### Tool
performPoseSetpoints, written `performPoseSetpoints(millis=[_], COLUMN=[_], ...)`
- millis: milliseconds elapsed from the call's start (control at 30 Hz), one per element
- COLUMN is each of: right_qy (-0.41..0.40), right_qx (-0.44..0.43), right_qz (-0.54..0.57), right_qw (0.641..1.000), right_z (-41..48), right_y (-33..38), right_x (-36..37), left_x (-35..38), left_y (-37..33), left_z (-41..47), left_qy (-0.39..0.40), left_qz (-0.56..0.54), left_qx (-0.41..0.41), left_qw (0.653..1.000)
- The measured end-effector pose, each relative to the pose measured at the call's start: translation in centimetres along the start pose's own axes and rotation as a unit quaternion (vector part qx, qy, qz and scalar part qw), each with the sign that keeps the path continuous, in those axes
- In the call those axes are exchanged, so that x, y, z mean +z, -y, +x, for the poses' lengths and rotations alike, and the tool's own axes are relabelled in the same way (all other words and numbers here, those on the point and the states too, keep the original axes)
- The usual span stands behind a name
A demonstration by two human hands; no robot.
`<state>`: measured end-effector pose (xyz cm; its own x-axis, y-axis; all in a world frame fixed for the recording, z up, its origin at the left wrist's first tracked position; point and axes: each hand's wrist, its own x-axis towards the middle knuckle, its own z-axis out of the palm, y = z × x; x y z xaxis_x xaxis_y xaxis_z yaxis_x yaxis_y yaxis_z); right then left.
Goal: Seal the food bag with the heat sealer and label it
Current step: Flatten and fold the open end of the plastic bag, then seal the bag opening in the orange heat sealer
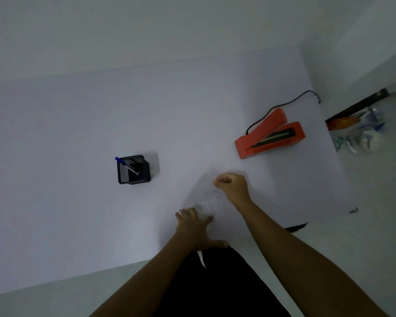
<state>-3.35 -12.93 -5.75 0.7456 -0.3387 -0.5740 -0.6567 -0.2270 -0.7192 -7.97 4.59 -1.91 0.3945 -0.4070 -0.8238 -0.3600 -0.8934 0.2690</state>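
A clear plastic food bag (202, 193) lies flat on the white table (78, 156), hard to make out against it. My left hand (196, 227) presses its near end with spread, straight fingers. My right hand (232, 185) has its fingers curled and pinches the bag's far right edge. The orange heat sealer (270, 133) stands open at the right, beyond my right hand, with its black cord (284, 104) trailing back.
A black pen holder (133, 169) with a blue pen (126, 164) stands left of the bag, a small white item beside it. The table's right edge borders a floor area with a cluster of bottles and bags (357, 131).
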Motion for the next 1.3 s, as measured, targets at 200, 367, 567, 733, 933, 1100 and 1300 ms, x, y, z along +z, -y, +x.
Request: performPoseSetpoints(millis=[200,367,567,733,933,1100,1300], right_qy=[0.012,0.053,0.099,0.149,0.193,0.189,0.151], right_qx=[0.001,-0.015,-0.029,-0.016,0.012,0.041,0.033], right_qz=[0.082,0.084,0.07,0.071,0.085,0.124,0.135], right_qw=[0.997,0.995,0.992,0.986,0.977,0.973,0.979], right_z=[-2.6,-3.3,-2.3,-0.3,4.1,8.0,10.5], right_y=[0.9,2.4,2.8,1.8,1.5,1.8,2.6], right_x=[-1.9,-4.6,-8.5,-13.8,-21.1,-25.6,-27.5], left_x=[-3.1,-6.0,-10.1,-10.9,-11.4,-12.9,-13.6], left_y=[1.3,2.7,0.1,-4.1,-11.5,-16.3,-19.6], left_z=[0.5,0.9,3.7,5.5,7.6,10.3,12.5], left_qy=[-0.053,-0.266,-0.252,-0.171,-0.154,-0.166,-0.174], left_qz=[-0.269,-0.392,-0.396,-0.505,-0.622,-0.683,-0.788], left_qx=[0.001,-0.019,0.137,0.117,0.061,0.026,-0.016], left_qw=[0.962,0.881,0.872,0.838,0.765,0.711,0.59])
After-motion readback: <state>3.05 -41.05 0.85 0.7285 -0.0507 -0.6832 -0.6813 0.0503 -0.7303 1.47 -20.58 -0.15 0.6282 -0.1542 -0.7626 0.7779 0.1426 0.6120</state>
